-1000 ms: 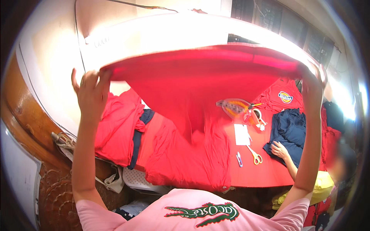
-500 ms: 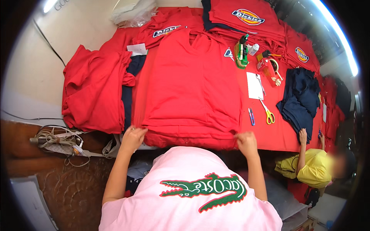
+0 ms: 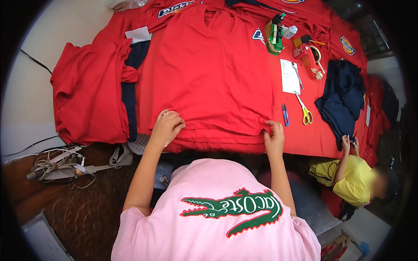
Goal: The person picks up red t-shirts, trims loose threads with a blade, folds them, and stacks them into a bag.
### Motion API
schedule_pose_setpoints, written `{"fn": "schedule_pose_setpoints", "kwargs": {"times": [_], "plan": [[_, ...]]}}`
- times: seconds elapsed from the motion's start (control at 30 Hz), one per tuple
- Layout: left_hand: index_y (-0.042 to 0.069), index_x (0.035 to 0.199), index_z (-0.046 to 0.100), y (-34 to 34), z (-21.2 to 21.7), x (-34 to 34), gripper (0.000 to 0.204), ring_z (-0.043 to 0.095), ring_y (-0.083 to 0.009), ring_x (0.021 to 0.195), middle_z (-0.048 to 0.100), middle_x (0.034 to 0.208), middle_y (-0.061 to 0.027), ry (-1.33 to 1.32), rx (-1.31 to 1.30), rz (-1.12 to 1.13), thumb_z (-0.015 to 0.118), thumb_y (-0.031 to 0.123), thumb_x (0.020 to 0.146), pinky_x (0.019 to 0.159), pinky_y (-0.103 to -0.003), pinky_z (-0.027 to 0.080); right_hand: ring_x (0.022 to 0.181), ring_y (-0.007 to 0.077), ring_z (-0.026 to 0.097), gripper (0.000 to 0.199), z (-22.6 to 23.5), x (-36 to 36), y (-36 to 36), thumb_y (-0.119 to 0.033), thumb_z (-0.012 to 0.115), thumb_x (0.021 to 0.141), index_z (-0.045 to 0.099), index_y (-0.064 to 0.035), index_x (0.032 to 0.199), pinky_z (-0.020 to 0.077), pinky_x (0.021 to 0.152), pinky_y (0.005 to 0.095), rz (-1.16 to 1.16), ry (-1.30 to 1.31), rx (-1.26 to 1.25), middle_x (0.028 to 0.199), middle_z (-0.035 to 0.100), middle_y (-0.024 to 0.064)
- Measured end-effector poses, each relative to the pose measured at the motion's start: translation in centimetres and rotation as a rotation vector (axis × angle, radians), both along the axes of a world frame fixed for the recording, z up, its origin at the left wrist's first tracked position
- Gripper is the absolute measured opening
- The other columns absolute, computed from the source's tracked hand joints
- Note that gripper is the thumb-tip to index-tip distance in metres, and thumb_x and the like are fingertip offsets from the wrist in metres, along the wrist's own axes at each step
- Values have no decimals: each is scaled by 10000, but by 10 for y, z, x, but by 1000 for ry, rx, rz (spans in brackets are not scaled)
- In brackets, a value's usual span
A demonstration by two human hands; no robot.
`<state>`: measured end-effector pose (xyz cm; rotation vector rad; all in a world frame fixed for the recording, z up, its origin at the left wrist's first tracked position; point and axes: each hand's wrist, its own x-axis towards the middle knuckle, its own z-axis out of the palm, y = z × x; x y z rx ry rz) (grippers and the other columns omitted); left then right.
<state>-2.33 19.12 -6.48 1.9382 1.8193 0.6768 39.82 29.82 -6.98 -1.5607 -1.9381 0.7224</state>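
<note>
- Resting at lower left corner of red shirt (image 3: 204, 80): left hand (image 3: 168, 126), curled.
- Right hand (image 3: 274, 137) at lower right; cannot tell if either pinches.
- Snips (image 3: 285, 116) just off right edge.

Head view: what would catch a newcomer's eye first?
Probably the large red garment spread in the middle, with the left hand and right hand at its near edge. Next, the yellow-handled scissors and dark blue garment to its right, then the person in yellow at the lower right.
</note>
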Motion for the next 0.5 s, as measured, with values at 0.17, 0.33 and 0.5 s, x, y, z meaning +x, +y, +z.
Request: {"fn": "schedule_pose_setpoints", "kwargs": {"times": [0.17,0.33,0.5], "plan": [[51,942,660,21,-2,-24,55,600,-106,808,643,832,7,-651,-118,428,641,74,988,818,-239,460,947,108,589,257,-7,21,30,194,545,786,619,-47,835,448,709,215,-83,519,-60,1236,604,86],[36,985,658,59,11,-49,90,564,-82,902,601,970,18,-935,67,387,577,5,1009,851,-236,447,1074,221,666,240,34,6,60,156,491,808,708,51,798,537,854,317,111,595,-202,1281,673,158],[14,1052,668,67,49,-59,257,651,-279,1037,627,1137,-103,47,264,110,559,-118,861,947,-372,510,1140,321,671,350,71,-40,63,129,533,842,737,-13,1089,550,925,372,45,-15,198,1261,680,129]]}}
